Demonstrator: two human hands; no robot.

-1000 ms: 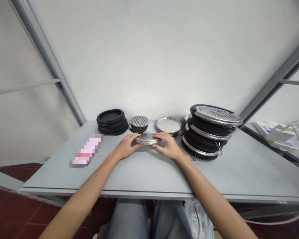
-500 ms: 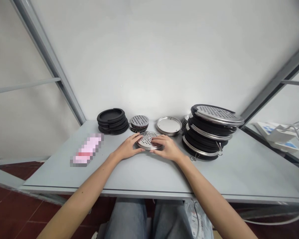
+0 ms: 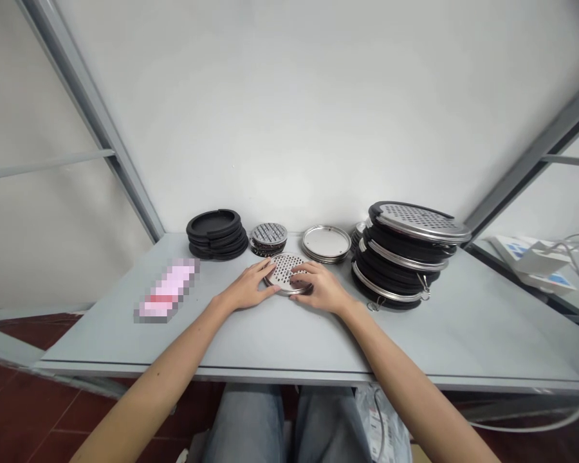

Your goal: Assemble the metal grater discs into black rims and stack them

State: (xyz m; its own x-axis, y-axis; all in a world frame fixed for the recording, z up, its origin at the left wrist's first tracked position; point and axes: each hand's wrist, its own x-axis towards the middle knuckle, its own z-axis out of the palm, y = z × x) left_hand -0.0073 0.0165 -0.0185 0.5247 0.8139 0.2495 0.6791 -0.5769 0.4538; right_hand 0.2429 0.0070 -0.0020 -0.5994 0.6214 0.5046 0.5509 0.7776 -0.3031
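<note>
A round metal disc with many small holes [image 3: 285, 270] lies on the grey table in front of me. My left hand [image 3: 249, 286] grips its left edge, thumb at the near rim and fingers on the upper left side. At the right edge my right hand [image 3: 322, 287] holds the same disc, with its thumb near the front rim and its fingers bent over the top. Just behind the disc are a small stack of patterned round plates [image 3: 269, 234] and a stack of plain silver lids [image 3: 327, 243].
Black rings [image 3: 214, 230] are piled at the back left. A tall leaning stack of black rings and metal discs [image 3: 399, 273], with wire clips, stands at the right. A blurred pink item [image 3: 168, 289] lies at the left. White devices with cables [image 3: 540, 260] sit far right.
The right hand's fingers have bent and drawn back slightly, showing more of the disc's holes. The left hand has hardly moved.
</note>
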